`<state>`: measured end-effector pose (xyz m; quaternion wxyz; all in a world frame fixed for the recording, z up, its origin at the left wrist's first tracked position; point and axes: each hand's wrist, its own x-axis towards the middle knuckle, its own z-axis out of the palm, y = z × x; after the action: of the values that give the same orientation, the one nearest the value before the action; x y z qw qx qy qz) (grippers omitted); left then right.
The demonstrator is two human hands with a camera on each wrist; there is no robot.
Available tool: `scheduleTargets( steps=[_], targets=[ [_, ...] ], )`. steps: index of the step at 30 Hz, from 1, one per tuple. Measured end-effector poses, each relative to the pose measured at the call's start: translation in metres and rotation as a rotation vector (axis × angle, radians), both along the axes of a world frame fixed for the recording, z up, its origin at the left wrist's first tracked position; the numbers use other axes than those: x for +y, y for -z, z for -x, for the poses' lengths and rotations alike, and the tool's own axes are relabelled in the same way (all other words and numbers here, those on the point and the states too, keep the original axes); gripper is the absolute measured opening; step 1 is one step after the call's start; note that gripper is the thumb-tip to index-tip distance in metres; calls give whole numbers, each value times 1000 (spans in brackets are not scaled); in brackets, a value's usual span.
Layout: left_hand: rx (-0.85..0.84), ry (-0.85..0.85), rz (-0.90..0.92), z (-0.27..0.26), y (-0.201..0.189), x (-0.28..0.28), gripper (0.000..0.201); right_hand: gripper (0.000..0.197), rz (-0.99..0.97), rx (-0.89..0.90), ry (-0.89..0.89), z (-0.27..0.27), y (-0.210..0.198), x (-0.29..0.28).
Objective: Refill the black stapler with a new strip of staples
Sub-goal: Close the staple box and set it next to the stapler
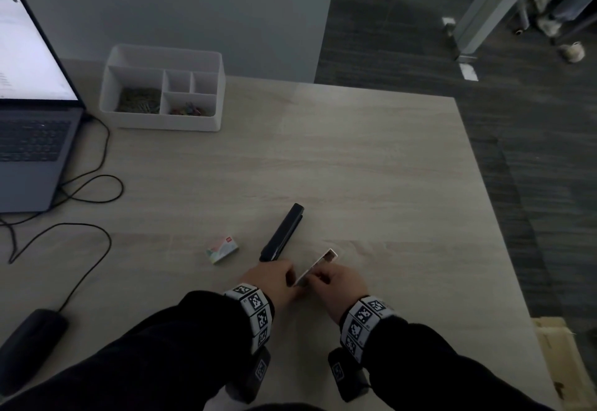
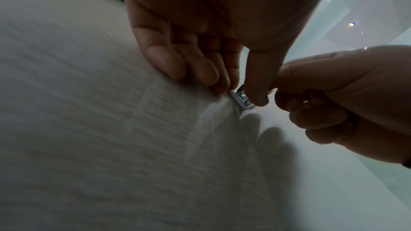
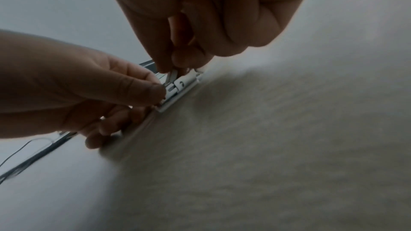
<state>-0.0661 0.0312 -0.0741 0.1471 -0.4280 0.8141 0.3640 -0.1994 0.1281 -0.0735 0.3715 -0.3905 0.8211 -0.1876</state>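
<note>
The black stapler [image 1: 282, 233] lies flat on the wooden table [image 1: 371, 168], pointing away from me. Just to its right, near the front of the table, both hands hold a narrow silver staple tray [image 1: 318, 264] that slants down to the tabletop. My left hand [image 1: 289, 278] pinches the tray's near end [image 2: 239, 98] between thumb and fingers. My right hand [image 1: 318, 278] grips the tray from the right, its thumb and forefinger [image 3: 175, 66] pinching a thin pale metal piece that stands up from the tray [image 3: 184, 87]. A small staple box [image 1: 223, 249] sits left of the stapler.
An open laptop [image 1: 29, 113] with looping black cables [image 1: 97, 190] fills the left side. A white desk organiser [image 1: 161, 87] holding clips stands at the back. A dark oblong object [image 1: 29, 346] lies at the front left. The table's right edge [image 1: 504, 233] drops to dark carpet.
</note>
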Motion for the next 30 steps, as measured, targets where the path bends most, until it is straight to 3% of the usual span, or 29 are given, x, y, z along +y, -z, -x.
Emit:
scheduleTargets(
  steps=[2,4,8,10,12,18,26,28,30],
  targets=[
    [0,0,-3,0,-1,0,31,22,-6,78,-118,2,-6,0],
    [-6,7,-18,1,-2,-1,33,22,62,128,-94,7,-11,-1],
    [-20,18,-37,1,-4,-3,33,7,167,53,312,23,-14,-3],
    [-26,20,-37,1,-5,-2,33,14,137,-16,381,29,-12,-7],
    [-34,32,-30,2,-6,-2,34,20,104,-27,310,31,-7,-12],
    [-34,45,-25,3,-9,-2,29,2,240,-24,120,13,-18,-5],
    [51,77,-91,-14,-12,-8,26,22,289,62,-203,-7,0,4],
    [61,21,-149,-25,-11,-11,28,23,289,86,-216,-7,1,6],
    [63,-151,-236,-38,-10,-17,20,21,274,124,-225,-7,2,5]
  ],
)
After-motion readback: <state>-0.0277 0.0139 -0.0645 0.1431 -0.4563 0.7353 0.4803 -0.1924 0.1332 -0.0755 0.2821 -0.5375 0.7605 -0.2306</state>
